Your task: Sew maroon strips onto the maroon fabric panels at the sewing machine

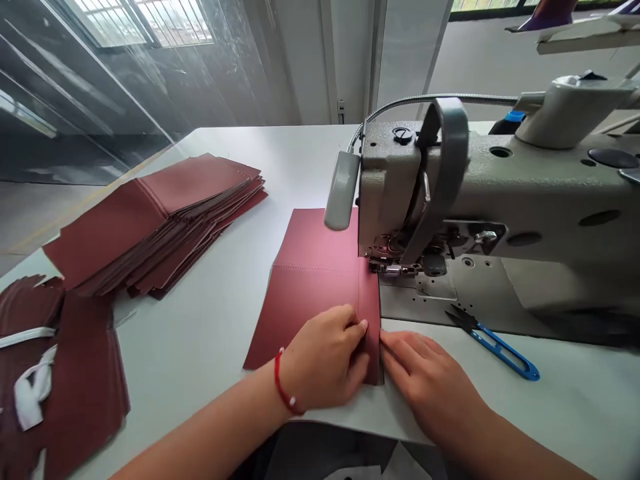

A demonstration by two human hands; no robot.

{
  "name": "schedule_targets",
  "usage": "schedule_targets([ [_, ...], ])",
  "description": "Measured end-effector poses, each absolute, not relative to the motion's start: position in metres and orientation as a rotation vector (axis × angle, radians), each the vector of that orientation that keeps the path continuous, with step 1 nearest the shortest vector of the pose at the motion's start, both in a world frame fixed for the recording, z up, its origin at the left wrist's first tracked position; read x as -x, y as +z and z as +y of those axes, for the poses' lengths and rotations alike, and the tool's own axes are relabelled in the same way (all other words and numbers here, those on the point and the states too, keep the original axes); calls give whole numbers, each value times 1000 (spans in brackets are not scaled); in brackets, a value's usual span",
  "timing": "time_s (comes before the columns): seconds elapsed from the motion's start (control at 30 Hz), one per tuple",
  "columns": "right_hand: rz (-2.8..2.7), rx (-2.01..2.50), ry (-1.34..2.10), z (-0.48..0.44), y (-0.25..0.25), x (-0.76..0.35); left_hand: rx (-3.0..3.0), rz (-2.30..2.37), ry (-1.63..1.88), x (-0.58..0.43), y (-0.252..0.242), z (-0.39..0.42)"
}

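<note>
A maroon leather-like panel (315, 300) with a dotted stitch line across it lies on the table, its right edge running under the presser foot (393, 269) of the sewing machine (480, 193). My left hand (325, 360), with a red string bracelet on its wrist, rests on the panel's lower right part. Its fingers are curled and closed on the material. Against the panel's right edge, below the machine bed, lie the fingertips of my right hand (430, 380). Those fingers are stretched out close together, and its thumb is hidden.
Blue-handled thread snips (495, 340) lie right of my right hand. A fanned stack of maroon panels (165, 213) is at the left. Nearer, more maroon pieces (85, 380) lie with white strips (35, 387). Behind the white table (200, 333) hangs clear plastic sheeting (225, 67).
</note>
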State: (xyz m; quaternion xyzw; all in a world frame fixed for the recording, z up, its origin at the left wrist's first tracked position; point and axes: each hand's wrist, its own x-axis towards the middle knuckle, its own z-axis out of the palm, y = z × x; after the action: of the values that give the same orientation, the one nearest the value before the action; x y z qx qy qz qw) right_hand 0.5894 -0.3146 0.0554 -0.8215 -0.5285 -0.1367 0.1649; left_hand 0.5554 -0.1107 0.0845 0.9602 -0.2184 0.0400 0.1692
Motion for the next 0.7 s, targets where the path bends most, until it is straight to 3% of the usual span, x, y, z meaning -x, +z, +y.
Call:
schedule_targets([
  [0.17, -1334, 2199, -203, -327, 44, -568, -2745, -257, 281, -518, 75, -132],
  [0.37, -1205, 2134, -170, -332, 31, -568, -2547, 91, 218, -509, 63, -153],
  [0.7, -1239, 2085, -172, -335, 31, -572, -2571, 107, 221, -505, 59, -157],
])
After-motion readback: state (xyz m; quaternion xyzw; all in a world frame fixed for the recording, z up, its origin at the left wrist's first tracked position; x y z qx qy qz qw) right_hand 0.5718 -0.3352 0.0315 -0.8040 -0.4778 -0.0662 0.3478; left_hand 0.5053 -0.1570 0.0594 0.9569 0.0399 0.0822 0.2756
